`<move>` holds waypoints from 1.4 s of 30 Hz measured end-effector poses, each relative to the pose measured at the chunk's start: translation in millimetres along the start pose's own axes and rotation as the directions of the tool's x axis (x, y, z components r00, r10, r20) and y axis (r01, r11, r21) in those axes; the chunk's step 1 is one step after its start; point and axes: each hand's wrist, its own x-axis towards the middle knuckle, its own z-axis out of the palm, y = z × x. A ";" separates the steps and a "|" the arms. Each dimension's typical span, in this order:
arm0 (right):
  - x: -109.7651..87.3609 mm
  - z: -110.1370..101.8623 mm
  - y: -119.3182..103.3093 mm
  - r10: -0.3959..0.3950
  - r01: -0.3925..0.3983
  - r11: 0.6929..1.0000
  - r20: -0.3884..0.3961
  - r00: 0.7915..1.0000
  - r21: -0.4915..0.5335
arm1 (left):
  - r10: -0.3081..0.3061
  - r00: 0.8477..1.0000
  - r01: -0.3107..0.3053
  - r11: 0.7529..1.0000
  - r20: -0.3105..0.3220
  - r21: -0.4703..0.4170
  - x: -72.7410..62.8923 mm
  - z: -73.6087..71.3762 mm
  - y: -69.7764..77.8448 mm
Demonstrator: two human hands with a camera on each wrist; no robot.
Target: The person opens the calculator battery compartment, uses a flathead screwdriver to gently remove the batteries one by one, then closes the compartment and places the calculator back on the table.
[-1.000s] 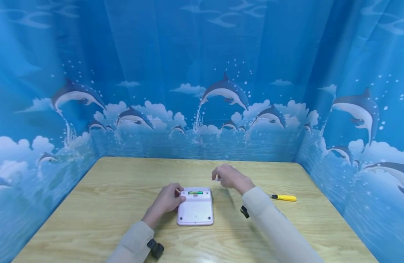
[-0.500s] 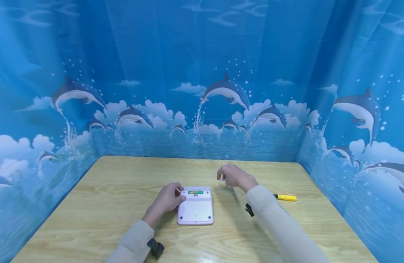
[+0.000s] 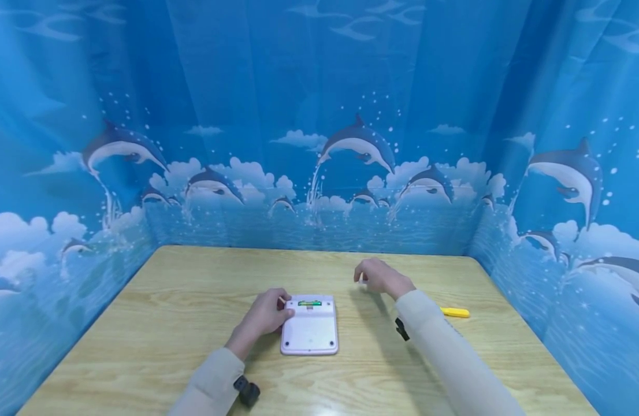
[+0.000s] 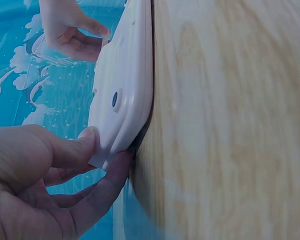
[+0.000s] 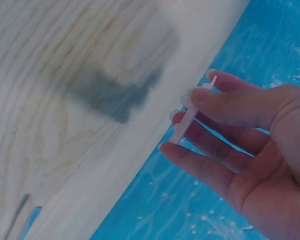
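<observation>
A white calculator (image 3: 310, 334) lies back side up on the table, its small battery bay uncovered. In that bay sits a green battery (image 3: 309, 303). My left hand (image 3: 267, 312) pinches the calculator's far left corner; the left wrist view shows the thumb on top and a finger under the edge. Off to the right of the calculator, my right hand (image 3: 379, 275) is raised above the table. Between its thumb and fingers it holds a thin white battery cover (image 5: 187, 117), seen edge-on in the right wrist view.
A yellow-handled screwdriver (image 3: 456, 312) lies on the wooden table (image 3: 194, 289) at the right, its front part hidden behind the right sleeve (image 3: 428, 323). A blue dolphin curtain (image 3: 319, 115) surrounds the table's back and sides.
My right hand has drifted to the right, away from the calculator, with the battery cover in it. Its sleeve now covers more of the screwdriver. The left hand and the calculator keep their place.
</observation>
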 end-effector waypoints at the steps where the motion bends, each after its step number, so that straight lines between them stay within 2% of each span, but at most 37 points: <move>1: 0.1 0.0 1.3 0.003 -0.003 1.000 -0.004 1.000 0.001 | 0.001 1.000 -0.001 1.000 0.000 -0.002 0.0 -0.1 0.0; 16: 4.6 11.9 19.9 0.022 -0.022 1.000 -0.053 0.998 -0.003 | -0.025 1.000 0.025 1.000 -0.004 0.007 0.8 -0.6 1.7; 22: 3.8 14.1 26.9 0.038 -0.038 0.999 -0.036 0.999 -0.011 | -0.042 0.999 0.042 0.999 -0.016 0.020 1.0 0.8 2.0; 30: 3.8 13.3 37.1 0.063 -0.063 0.998 -0.042 0.997 -0.017 | -0.034 0.999 0.034 0.999 -0.025 0.015 0.2 1.4 2.1; 42: 6.4 13.7 45.6 0.060 -0.061 0.998 -0.046 0.997 -0.018 | -0.027 0.999 0.027 0.999 -0.022 0.022 -0.5 1.1 3.2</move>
